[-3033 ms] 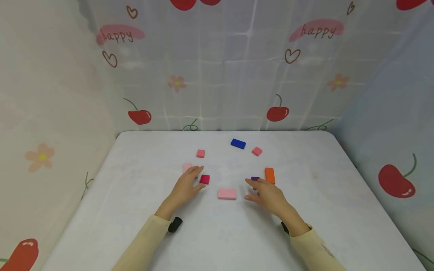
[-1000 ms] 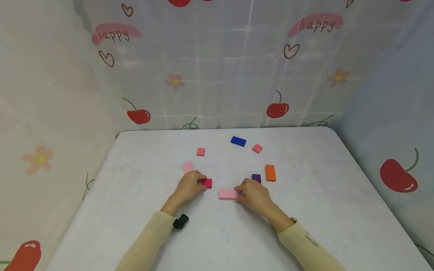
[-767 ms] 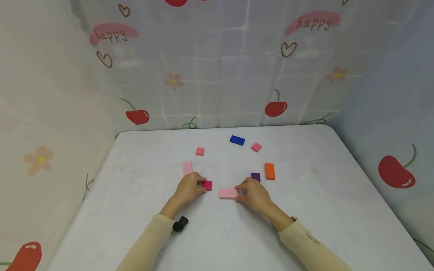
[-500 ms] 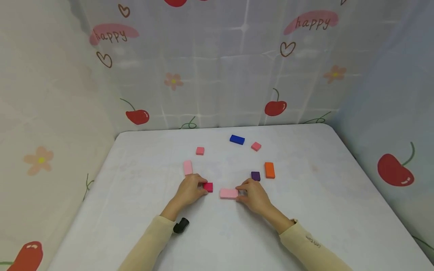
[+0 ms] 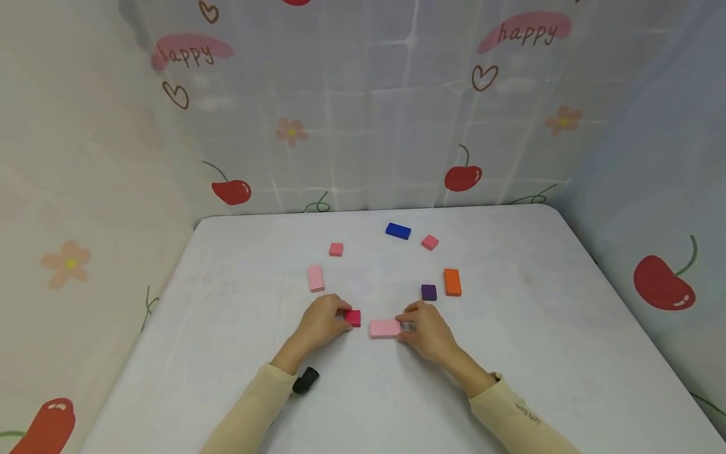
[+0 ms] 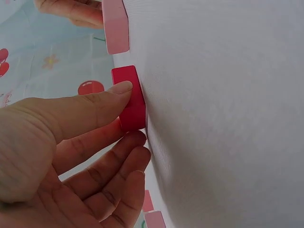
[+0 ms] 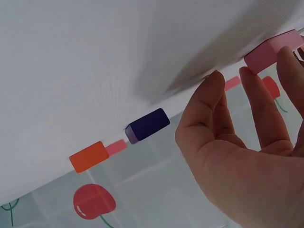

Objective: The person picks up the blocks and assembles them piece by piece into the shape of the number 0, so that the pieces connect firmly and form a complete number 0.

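Note:
My left hand [image 5: 320, 323] pinches a small crimson block [image 5: 353, 318] between thumb and fingers, low at the table top. The left wrist view shows the thumb lying across the face of this crimson block [image 6: 133, 107]. To its right is a longer light pink block [image 5: 384, 329], lying flat with a narrow gap between the two. My right hand [image 5: 428, 331] holds the right end of that pink block between thumb and fingertips. Just beyond the right hand sits a dark purple block [image 5: 428, 292], apart from the fingers.
On the white table [image 5: 510, 353] an orange block [image 5: 452, 282] lies right of the purple one. Farther back are a blue block [image 5: 398, 231] and two small coral blocks [image 5: 336, 250]. A second light pink block [image 5: 316, 278] lies behind the left hand. Printed curtains surround the table.
Both hands hovered with spread fingers three seconds ago; now each grips a block. The crimson block has slid right and toward me, closer to the pink block, which has barely moved.

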